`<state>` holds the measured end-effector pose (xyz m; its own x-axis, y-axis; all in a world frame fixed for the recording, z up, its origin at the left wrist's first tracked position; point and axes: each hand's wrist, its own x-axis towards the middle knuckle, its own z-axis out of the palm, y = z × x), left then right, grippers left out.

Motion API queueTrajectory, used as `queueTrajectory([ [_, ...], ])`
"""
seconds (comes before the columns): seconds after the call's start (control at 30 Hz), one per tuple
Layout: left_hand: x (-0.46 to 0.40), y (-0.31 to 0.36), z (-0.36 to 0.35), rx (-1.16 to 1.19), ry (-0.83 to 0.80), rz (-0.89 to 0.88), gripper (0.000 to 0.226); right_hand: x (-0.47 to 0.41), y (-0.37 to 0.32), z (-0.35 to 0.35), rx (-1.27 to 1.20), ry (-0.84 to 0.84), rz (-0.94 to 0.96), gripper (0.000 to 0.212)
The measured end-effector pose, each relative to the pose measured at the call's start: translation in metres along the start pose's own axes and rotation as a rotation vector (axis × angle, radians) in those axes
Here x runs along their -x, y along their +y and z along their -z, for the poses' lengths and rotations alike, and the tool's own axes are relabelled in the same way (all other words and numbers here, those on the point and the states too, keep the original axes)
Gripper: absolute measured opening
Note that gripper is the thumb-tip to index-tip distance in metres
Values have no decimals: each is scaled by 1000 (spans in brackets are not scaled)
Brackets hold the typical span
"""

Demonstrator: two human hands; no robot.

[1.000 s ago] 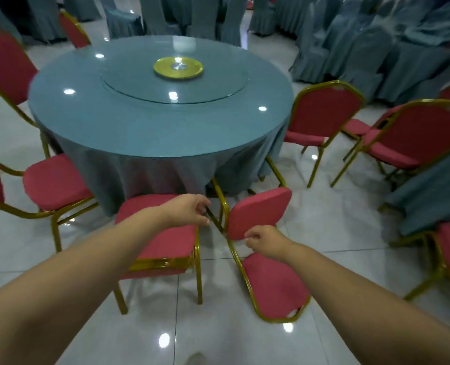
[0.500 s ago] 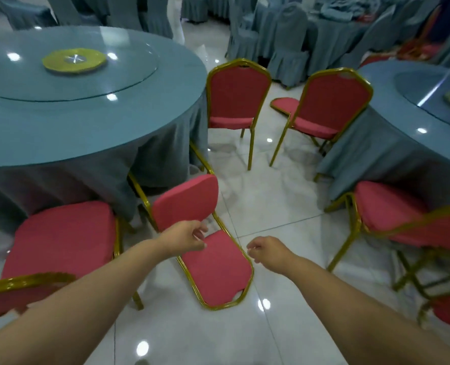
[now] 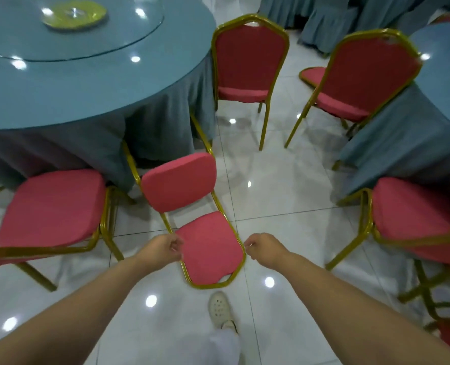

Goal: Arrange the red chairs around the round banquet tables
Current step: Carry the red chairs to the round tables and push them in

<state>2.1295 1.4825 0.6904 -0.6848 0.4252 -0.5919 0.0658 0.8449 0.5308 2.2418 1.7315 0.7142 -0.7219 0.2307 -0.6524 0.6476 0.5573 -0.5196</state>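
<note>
A red chair with a gold frame [image 3: 210,248] lies tipped on its back on the floor tiles, backrest toward me and seat pad standing up. Its legs reach under the cloth of the round blue-grey banquet table [image 3: 87,96]. My left hand [image 3: 163,250] grips the left edge of the backrest with curled fingers. My right hand [image 3: 264,248] is curled at the right edge of the frame, fingertips on the gold tube. Another red chair [image 3: 52,206] stands at the table just left of the tipped one.
An upright red chair [image 3: 247,56] stands at the table's right side, and another [image 3: 368,69] faces a second covered table [image 3: 429,122] on the right. A further red chair [image 3: 413,219] stands close on my right. My shoe [image 3: 220,309] is just behind the backrest.
My view has swung right and down. My left hand moved from the neighbouring chair to the tipped chair's left edge, and my right hand came in to its right edge.
</note>
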Motion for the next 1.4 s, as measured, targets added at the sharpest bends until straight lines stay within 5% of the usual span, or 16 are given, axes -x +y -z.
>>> queueTrajectory([
  [0.43,-109,96,-15,163,17,65,19,-76,27,123,163,8,-55,28],
  [0.8,-141,104,-82,285,102,380,20,-183,68,134,384,-320,127,28],
  [1.13,-199,49,-230,281,59,501,36,-287,146,49,505,-451,102,31],
  [1.4,-291,-59,-366,143,-133,494,50,-373,227,-74,489,-480,102,29],
])
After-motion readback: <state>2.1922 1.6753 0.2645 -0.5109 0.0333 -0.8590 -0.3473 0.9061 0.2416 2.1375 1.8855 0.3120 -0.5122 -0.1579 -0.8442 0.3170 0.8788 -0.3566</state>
